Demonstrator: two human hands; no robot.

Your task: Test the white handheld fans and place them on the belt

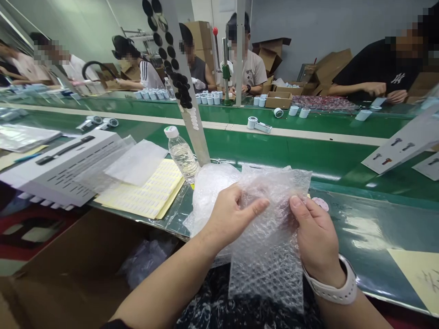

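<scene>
clear, rectangular bubble-wrap piece (267, 265) is held up between both hands in front of the person, at the near edge of the glossy dark-green surface (363, 224), its lower end hanging over dark patterned clothing (206, 301). the left hand (231, 214) holds it from the left, thumb stretched across the front, fingers partly hidden by the film. the right hand (315, 235) pinches the right side between thumb and bent fingers; a white perforated wristband (334, 288) circles that wrist.

just beyond the left hand lies a whitish, crumpled heap of plastic wrap (212, 187). beside it, a clear plastic bottle with a white cap (181, 155) leans near a slanted grey metal post (195, 132). farther left, translucent plastic film (139, 160) lies over pale-yellow label sheets (137, 201), next to a white slotted carton (61, 171). to the right, a pale-yellow sheet with handwriting (416, 274) rests on the surface. across the green line, co-workers sit near pale-blue cups (209, 98).
</scene>
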